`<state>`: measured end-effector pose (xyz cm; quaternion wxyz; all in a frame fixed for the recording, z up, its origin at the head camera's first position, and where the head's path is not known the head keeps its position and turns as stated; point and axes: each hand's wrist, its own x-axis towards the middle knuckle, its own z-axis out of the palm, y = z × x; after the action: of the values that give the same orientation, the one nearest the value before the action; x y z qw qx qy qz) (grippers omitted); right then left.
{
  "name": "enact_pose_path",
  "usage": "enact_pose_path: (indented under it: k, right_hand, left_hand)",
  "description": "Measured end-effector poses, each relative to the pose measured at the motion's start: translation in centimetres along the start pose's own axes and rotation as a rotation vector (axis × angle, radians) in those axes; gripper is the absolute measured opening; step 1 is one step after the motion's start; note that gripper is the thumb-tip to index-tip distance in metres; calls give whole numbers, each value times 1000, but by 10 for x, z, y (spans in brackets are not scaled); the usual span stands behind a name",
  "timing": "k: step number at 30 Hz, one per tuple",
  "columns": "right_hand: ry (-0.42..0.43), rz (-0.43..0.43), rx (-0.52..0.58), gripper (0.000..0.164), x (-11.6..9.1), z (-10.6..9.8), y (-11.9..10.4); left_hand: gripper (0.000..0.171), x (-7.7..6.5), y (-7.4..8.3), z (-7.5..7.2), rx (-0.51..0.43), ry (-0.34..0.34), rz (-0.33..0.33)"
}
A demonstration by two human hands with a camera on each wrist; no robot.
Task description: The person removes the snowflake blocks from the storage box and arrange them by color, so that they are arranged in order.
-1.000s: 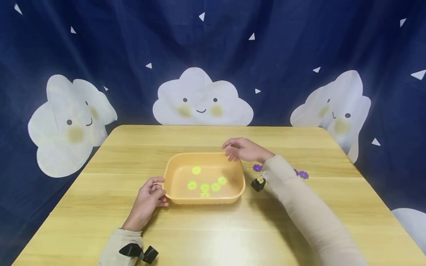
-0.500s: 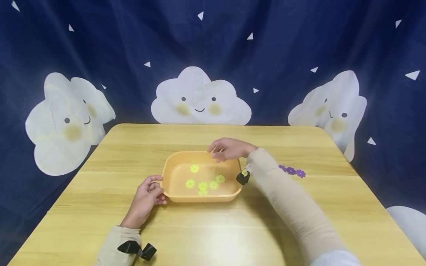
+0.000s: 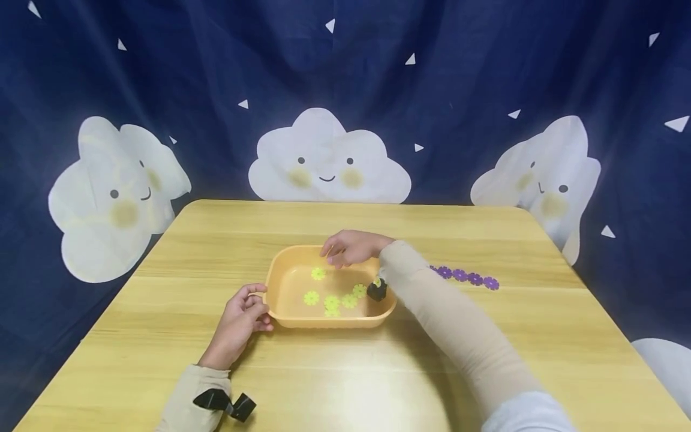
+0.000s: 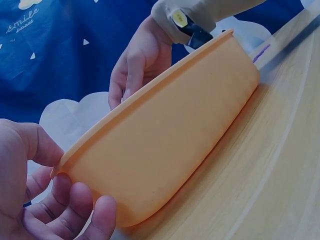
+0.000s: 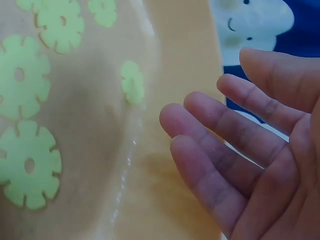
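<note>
A shallow orange plastic basin (image 3: 332, 322) stands on the table with several yellow-green flower-shaped notched discs (image 3: 311, 298) lying on its floor. My left hand (image 3: 237, 324) holds the basin's left end; in the left wrist view its fingertips (image 4: 102, 215) curl at the rim. Over the basin's far right part hovers my right hand (image 3: 353, 247), fingers loosely bent and holding nothing. In the right wrist view those fingers (image 5: 215, 182) spread above the basin wall, apart from the nearest yellow-green disc (image 5: 132, 82).
Right of the basin, a row of several purple flower-shaped discs (image 3: 460, 275) lies on the wooden table (image 3: 335, 378), its left end hidden by the right sleeve (image 3: 448, 306). A dark blue curtain (image 3: 345, 60) with white clouds hangs behind the table.
My right hand has moved left from the basin's far right corner to over its inside, uncovering more of the purple row. The left hand stays at the rim.
</note>
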<state>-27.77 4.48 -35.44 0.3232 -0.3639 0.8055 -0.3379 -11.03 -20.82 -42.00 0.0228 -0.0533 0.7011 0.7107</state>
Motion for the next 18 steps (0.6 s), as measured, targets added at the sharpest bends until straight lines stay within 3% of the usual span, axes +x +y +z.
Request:
enact_pose_path:
  k: [6,11,18]
  right_hand:
    - [-33,-19,-175,37,12,9,-2]
    - [-53,13,-291,41,17,16,-3]
    - [-76,89,-322,49,22,25,0]
  left_hand:
    - [39,0,-1,0,-6,-4,-4]
    - [39,0,-3,1,-8,-1,-5]
    - [40,1,-2,0,4,2,2]
